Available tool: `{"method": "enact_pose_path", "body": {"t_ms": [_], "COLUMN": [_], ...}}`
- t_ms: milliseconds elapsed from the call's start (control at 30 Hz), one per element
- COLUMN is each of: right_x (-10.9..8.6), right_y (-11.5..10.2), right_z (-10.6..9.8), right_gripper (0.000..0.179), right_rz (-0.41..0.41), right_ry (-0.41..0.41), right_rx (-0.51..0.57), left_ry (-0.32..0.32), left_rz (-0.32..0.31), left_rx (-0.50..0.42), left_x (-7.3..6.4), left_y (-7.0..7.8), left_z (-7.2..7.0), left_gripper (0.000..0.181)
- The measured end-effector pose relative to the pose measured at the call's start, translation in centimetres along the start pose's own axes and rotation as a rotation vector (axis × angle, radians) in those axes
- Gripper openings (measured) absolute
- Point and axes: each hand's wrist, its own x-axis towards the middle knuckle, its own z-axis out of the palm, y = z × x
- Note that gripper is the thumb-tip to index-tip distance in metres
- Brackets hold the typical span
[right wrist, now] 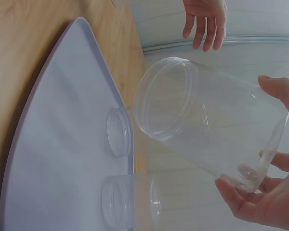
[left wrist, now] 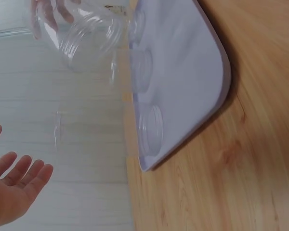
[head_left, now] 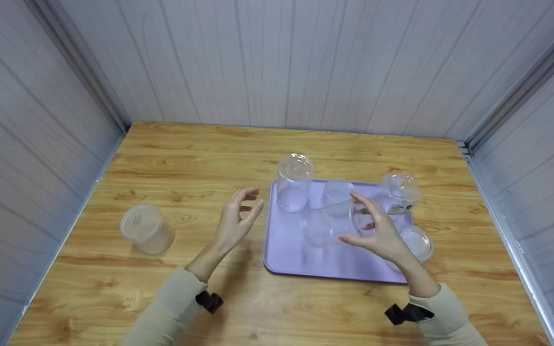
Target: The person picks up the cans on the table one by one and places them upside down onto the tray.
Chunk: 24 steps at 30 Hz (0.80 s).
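My right hand (head_left: 384, 236) holds a clear plastic jar (head_left: 322, 226) by its base end, thumb on one side and fingers on the other. The jar is tilted on its side above the lilac tray (head_left: 286, 259), its ringed mouth (right wrist: 166, 98) pointing left, toward my other hand. Left of the tray, my left hand (head_left: 234, 222) hovers over the table with bent, spread fingers and nothing in it. Two more clear jars stand mouth down on the tray, one at the back left corner (head_left: 294, 187) and one behind the held jar (head_left: 338, 189).
Further clear containers stand along the tray's right side, one at the back (head_left: 402, 188) and one nearer the front (head_left: 417, 244). A cloudy plastic jar (head_left: 147, 229) stands alone on the wooden table (head_left: 200, 163) at left. Pale panel walls (head_left: 267, 62) enclose the table.
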Motion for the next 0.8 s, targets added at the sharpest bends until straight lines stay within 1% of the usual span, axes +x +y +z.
{"method": "enact_pose_path", "body": {"t_ms": [67,133,300,500,600,733,800], "right_x": [0.0,0.0,0.2,0.3,0.3,0.5,0.5], "right_y": [-0.1,0.6,2.6,3.1,3.1,3.1,3.0], "right_z": [0.0,0.0,-0.1,-0.2,-0.3,-0.3,-0.3], "right_gripper": [0.081,0.083,0.085,0.087,0.088,0.090,0.090], "right_rz": [-0.012,-0.017,-0.027,-0.068,-0.061,-0.062,-0.074], "right_ry": [-0.001,-0.006,-0.017,-0.016,-0.029,-0.042,-0.047], "right_rx": [-0.036,-0.090,-0.172,-0.210,-0.240,-0.272,-0.293], "left_ry": [0.004,0.007,0.014,0.042,0.020,-0.010,-0.008], "left_rz": [-0.001,-0.002,-0.013,-0.030,-0.055,-0.072,-0.073], "left_rx": [0.037,0.077,0.157,0.237,0.252,0.280,0.299], "left_x": [0.1,0.2,0.4,0.5,0.5,0.5,0.6], "left_y": [-0.8,-1.2,-1.5,-1.9,-2.0,-2.1,-2.3], "left_z": [-0.3,-0.7,-1.9,-3.3,-3.9,-4.7,-5.0], "left_gripper": [0.027,0.028,0.030,0.032,0.035,0.038,0.039]}}
